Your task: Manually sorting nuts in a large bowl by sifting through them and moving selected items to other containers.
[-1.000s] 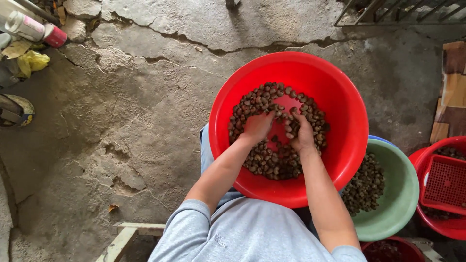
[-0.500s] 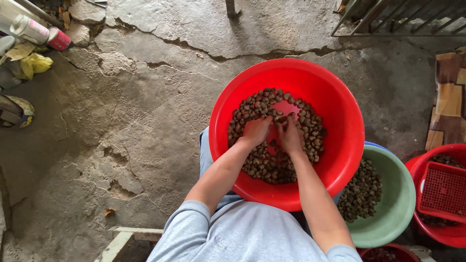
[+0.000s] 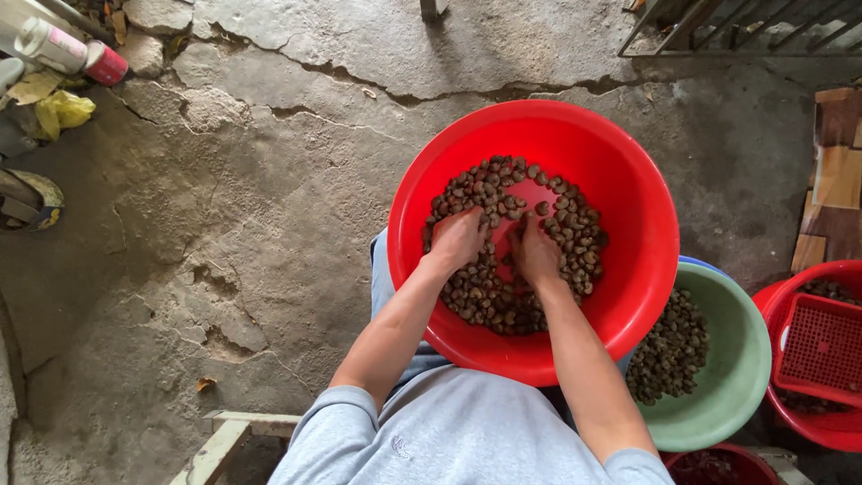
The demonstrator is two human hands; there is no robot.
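A big red plastic basin rests on my lap and holds a layer of small brown nuts spread around a bare red patch. My left hand lies palm down on the nuts at the basin's left middle, fingers loosely curled. My right hand rests close beside it, also palm down on the nuts. Both hands almost touch each other. Whether either hand encloses nuts is hidden under the palms.
A green basin with more brown nuts stands at my right, partly under the red one. A red tub with a red mesh basket is further right. Cracked concrete floor, bottles and a yellow bag lie at upper left.
Both hands have drawn back toward me and closer together over the nuts. The bare red patch in the basin now shows beyond my fingers.
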